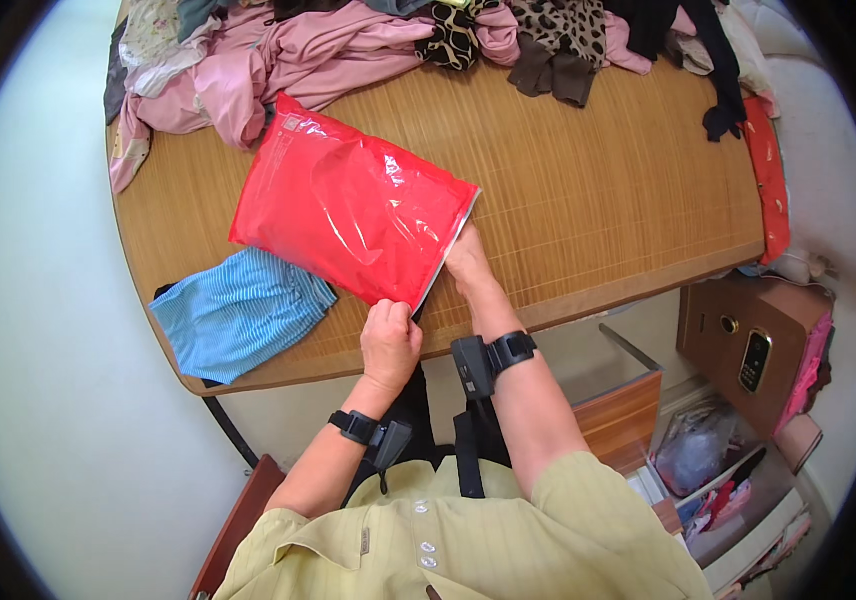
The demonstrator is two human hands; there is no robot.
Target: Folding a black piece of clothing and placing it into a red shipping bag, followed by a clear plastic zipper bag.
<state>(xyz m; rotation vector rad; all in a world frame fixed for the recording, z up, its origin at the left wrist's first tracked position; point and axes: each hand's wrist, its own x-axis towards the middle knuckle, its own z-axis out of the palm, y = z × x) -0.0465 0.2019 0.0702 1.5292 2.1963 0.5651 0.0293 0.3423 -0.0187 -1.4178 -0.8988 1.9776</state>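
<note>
A shiny red plastic mailer bag [353, 202] lies bulging on the wooden table, its pale-edged mouth towards me. My left hand [390, 337] is a fist closed on the mouth's near corner. At the far part of that edge is my right hand [467, 259]. Its fingers go out of sight behind the red plastic, so whether they are inside the bag or under it cannot be told. Left of the bag, a blue-and-white striped folded garment [244, 315] rests by the table's near left edge, with something black partly under it.
Pink cloth [308, 52], a leopard-print garment [563, 30] and other clothes are heaped along the table's [608, 172] far side. A brown safe [758, 337] stands at right below table height. Nearby are an open wooden drawer [619, 409] and a compartment holding clothes [724, 506].
</note>
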